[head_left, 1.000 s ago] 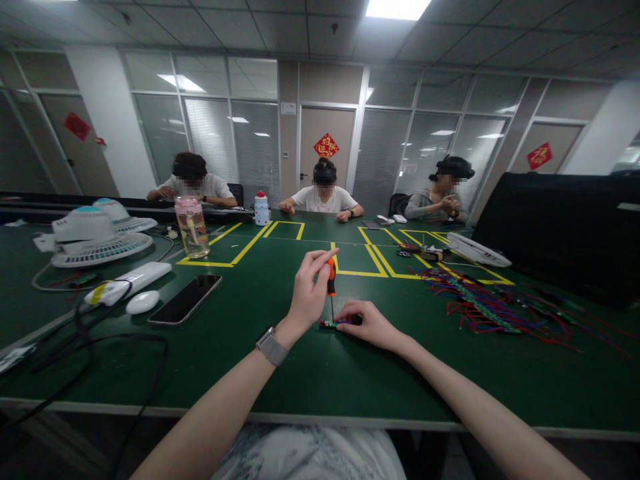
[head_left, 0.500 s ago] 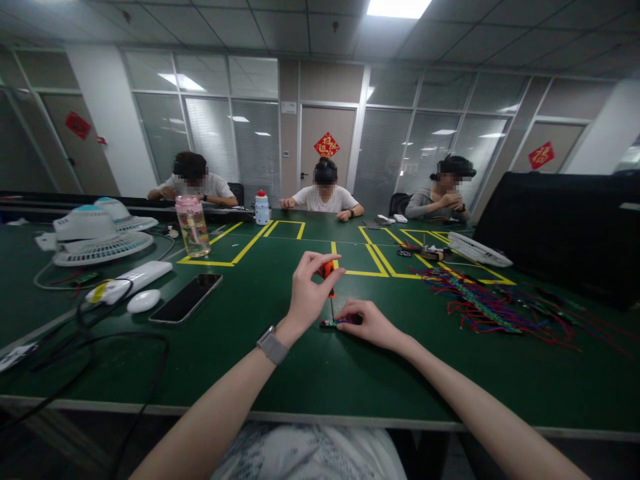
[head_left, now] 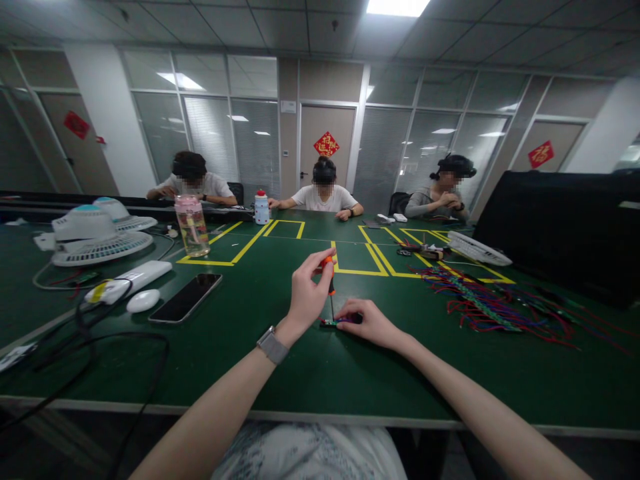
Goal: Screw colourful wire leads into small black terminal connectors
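An orange and black screwdriver (head_left: 331, 283) stands nearly upright on the green table, its thin shaft reaching down to a small green circuit board (head_left: 328, 323). My left hand (head_left: 310, 287), with a watch at the wrist, has its thumb and fingers closed about the screwdriver's handle near the top. Pinched between the fingertips of my right hand (head_left: 367, 323) is the right end of the board, which lies on the table. Those fingers partly hide the board and its wires.
A phone (head_left: 186, 299), white case (head_left: 143, 301), power strip (head_left: 131, 280) and cables lie left, near a pink-lidded bottle (head_left: 193, 227) and fans (head_left: 100, 240). To the right are wired boards (head_left: 480, 300) and a black monitor (head_left: 555, 237). Several people sit opposite.
My left thumb and fingers have closed onto the screwdriver's handle, having been spread apart around it. My right hand stays still. Opposite, a person's hand has moved to the red-capped bottle.
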`<action>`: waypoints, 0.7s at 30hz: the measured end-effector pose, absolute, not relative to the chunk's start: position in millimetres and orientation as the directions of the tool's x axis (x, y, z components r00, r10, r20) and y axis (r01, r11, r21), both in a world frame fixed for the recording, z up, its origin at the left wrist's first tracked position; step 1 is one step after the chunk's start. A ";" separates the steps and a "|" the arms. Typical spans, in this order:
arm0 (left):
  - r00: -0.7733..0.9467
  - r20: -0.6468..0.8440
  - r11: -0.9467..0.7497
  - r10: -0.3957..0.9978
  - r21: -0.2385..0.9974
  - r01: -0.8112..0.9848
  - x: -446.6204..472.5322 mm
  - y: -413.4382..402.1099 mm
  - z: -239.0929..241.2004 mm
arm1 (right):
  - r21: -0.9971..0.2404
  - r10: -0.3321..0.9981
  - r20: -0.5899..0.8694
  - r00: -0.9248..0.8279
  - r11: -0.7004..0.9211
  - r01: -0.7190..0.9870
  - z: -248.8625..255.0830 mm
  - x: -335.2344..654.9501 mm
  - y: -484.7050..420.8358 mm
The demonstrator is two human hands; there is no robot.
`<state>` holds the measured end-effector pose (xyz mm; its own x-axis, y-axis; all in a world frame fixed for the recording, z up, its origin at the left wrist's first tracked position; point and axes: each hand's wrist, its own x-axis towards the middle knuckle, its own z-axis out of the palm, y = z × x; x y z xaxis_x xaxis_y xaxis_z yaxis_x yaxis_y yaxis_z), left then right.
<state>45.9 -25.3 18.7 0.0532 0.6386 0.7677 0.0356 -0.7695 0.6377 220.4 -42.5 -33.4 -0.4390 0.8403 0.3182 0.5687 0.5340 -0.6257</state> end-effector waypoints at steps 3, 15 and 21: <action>0.034 0.806 -0.804 0.591 0.585 0.106 45.1 -26.3 21.2 | -0.629 0.842 0.320 -0.435 0.532 0.567 -33.6 220.4 -42.5; 0.130 0.791 -0.801 0.598 0.596 0.063 45.1 -25.2 18.1 | -0.627 0.838 0.322 -0.440 0.537 0.564 -36.3 220.9 -40.7; 0.069 0.805 -0.807 0.589 0.581 0.105 46.4 -27.1 20.6 | -0.629 0.840 0.324 -0.436 0.535 0.564 -34.9 220.5 -41.3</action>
<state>46.4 -27.1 20.6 0.0690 0.5890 0.8051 0.1053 -0.8069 0.5813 220.5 -41.3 -34.9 -0.4358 0.8398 0.3236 0.5639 0.5350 -0.6291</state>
